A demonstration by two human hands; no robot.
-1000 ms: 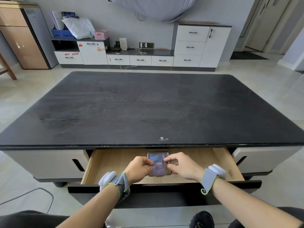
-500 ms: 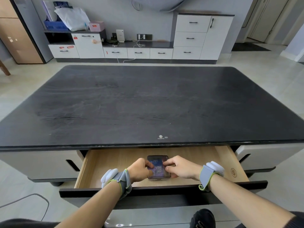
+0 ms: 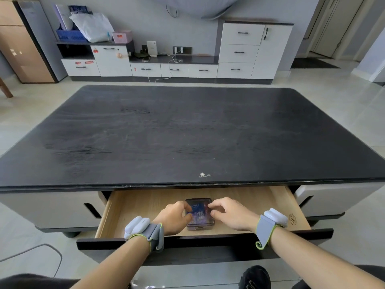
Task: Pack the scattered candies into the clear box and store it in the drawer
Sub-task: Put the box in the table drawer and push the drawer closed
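Fingers of both hands are curling onto the clear box (image 3: 199, 213), which is sitting w/ candies (image 3: 198, 212) inside on the floor of the open drawer (image 3: 145, 207), about mid-width, nearer the drawer's front edge. Left hand (image 3: 174, 219) is pinching the box's left side, thumb and fingertips narrow. Right hand (image 3: 231, 214) is touching the box's right side, fingers (image 3: 216, 205) bent, slightly spread. Grey wrist bands (image 3: 268, 225) are wrapping both wrists. Black tabletop (image 3: 187, 132) is overhanging the drawer's back.

One clear box (image 3: 199, 212), one open drawer (image 3: 145, 207), two hands.
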